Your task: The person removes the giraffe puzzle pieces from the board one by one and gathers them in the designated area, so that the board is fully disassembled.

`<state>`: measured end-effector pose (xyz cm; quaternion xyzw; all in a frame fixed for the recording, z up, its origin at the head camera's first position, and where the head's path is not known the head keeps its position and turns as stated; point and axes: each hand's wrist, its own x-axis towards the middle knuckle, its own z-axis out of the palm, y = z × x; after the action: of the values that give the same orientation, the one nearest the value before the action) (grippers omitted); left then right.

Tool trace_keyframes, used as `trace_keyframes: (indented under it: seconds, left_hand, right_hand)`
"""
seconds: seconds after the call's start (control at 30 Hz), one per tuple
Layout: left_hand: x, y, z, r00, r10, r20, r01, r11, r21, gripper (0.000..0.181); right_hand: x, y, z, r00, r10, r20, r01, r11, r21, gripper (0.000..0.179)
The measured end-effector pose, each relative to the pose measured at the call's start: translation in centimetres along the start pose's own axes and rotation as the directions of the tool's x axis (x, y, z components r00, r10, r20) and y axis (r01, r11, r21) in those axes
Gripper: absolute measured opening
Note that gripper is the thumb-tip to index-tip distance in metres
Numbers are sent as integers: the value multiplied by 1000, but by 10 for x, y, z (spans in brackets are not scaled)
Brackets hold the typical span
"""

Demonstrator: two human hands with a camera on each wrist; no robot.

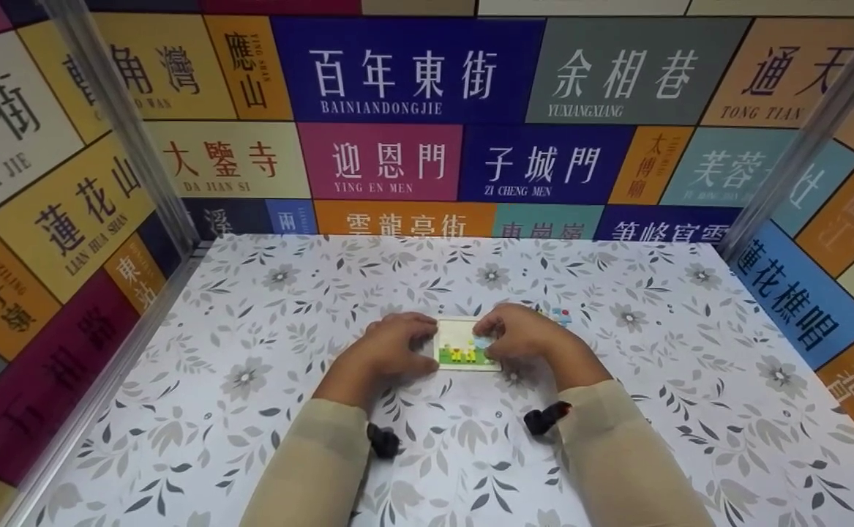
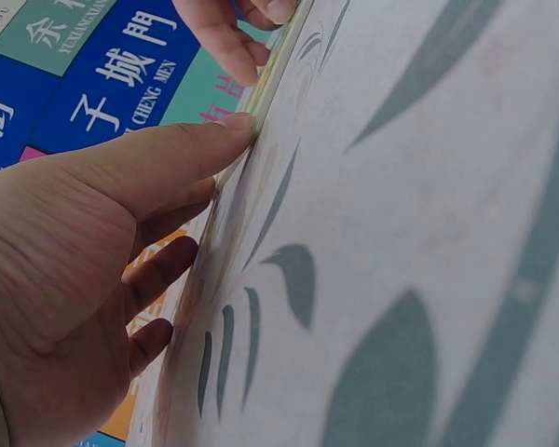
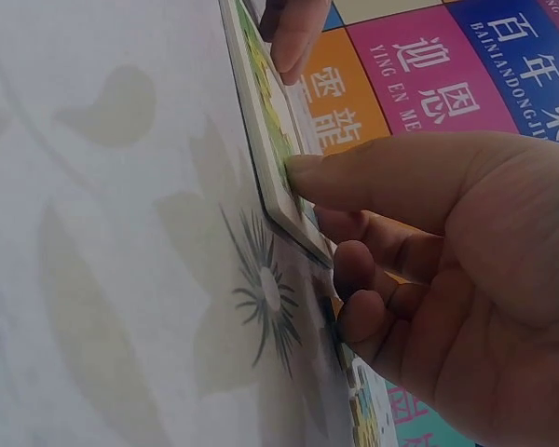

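Note:
A small framed puzzle board lies flat on the patterned tabletop. Its lower strip shows green grass and yellow figures; the upper left part is a pale, bare base. My left hand rests at the board's left edge, thumb at the near corner; the left wrist view shows the thumb straight and the other fingers loosely spread. On the right side, my right hand reaches over the board with curled fingers. Between its thumb and fingers a light-blue puzzle piece shows, partly hidden.
More puzzle pieces lie beyond the right hand, partly covered by it. The white tabletop carries a grey leaf and flower print. Panels with large characters stand behind and at both sides, with clear posts at the corners.

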<state>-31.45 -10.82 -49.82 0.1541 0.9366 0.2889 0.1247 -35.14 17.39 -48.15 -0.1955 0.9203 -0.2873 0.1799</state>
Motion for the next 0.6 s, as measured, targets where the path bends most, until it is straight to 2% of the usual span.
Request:
trace_keyframes:
  seconds: [0.27, 0.6]
  left_hand:
    - [-1, 2, 1, 999, 40, -8, -39, 998, 56, 64]
    - [-2, 2, 2, 1000, 0, -9, 0, 1000, 27, 64]
  right_hand:
    - [-1, -1, 1, 1000, -2, 5, 2, 1000, -31, 43]
    - [3, 1, 0, 1000, -10, 14, 10, 1000, 18, 37]
